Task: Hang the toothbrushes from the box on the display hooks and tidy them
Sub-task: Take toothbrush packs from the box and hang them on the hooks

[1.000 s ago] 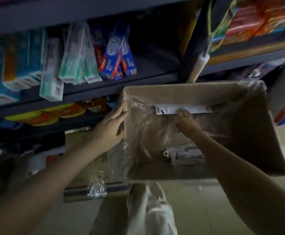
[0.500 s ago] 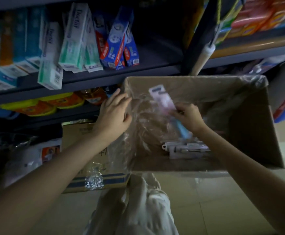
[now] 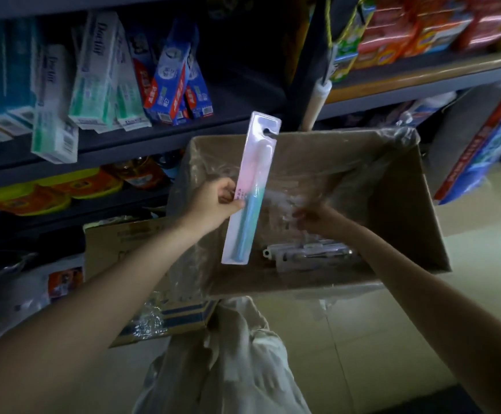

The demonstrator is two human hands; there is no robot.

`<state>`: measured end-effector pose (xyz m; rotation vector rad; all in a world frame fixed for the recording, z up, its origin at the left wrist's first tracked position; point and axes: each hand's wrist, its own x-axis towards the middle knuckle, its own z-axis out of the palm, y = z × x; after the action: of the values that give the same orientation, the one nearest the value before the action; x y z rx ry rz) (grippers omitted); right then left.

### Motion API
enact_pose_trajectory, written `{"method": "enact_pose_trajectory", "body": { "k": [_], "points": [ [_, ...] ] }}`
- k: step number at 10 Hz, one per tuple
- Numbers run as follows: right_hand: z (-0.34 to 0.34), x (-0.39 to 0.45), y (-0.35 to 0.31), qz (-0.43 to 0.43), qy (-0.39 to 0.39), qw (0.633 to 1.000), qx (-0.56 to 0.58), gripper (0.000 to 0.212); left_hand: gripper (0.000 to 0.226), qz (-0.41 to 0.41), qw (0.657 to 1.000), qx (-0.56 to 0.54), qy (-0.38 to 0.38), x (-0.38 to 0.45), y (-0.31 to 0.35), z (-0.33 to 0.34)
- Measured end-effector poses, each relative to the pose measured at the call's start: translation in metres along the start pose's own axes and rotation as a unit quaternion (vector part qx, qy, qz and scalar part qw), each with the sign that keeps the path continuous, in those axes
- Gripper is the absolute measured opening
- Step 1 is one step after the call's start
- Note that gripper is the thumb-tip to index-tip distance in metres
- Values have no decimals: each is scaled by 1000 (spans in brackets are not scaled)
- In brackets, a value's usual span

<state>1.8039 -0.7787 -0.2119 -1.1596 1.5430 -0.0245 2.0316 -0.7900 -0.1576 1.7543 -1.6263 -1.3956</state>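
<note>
While left hand (image 3: pixel 213 201) pinches glossy flat toothbrush pack (image 3: pixel 250 192), crinkled-plastic-lined cardboard box (image 3: pixel 416 210).

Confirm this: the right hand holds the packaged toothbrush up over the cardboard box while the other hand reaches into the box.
Wrong hand. The head view shows the left hand holding the packaged toothbrush over the cardboard box, while the right hand reaches into it.

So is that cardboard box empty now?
Not empty. The cardboard box still holds a few packaged toothbrushes lying at its bottom, beside the clear plastic liner.
</note>
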Motion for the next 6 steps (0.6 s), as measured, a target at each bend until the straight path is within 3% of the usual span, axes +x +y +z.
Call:
{"method": "enact_pose_trajectory", "body": {
  "k": [1, 2, 3, 4, 5, 6],
  "points": [
    [19, 8, 36, 82, -43, 961, -259, 37, 14, -9, 1000, 0, 30, -5, -9, -11],
    [34, 24, 56, 114, 25, 975, -189, 34, 15, -17, 999, -3, 49, -11, -13, -21],
    [21, -6, 10, 53, -17, 960, -276, 30, 15, 4, 998, 3, 60, -14, -5, -35],
    [-3, -15, -23, -44, 25, 976, -211, 29, 10, 40, 997, 0, 67, -18, 14, -56],
    [-30, -50, -82, -214, 92, 967, -102, 15, 8, 86, 992, -13, 94, -25, 38, -86],
    [-42, -93, -146, -301, 104, 948, 24, 10, 14, 143, 981, -40, 125, -40, 63, -123]
  ]
}}
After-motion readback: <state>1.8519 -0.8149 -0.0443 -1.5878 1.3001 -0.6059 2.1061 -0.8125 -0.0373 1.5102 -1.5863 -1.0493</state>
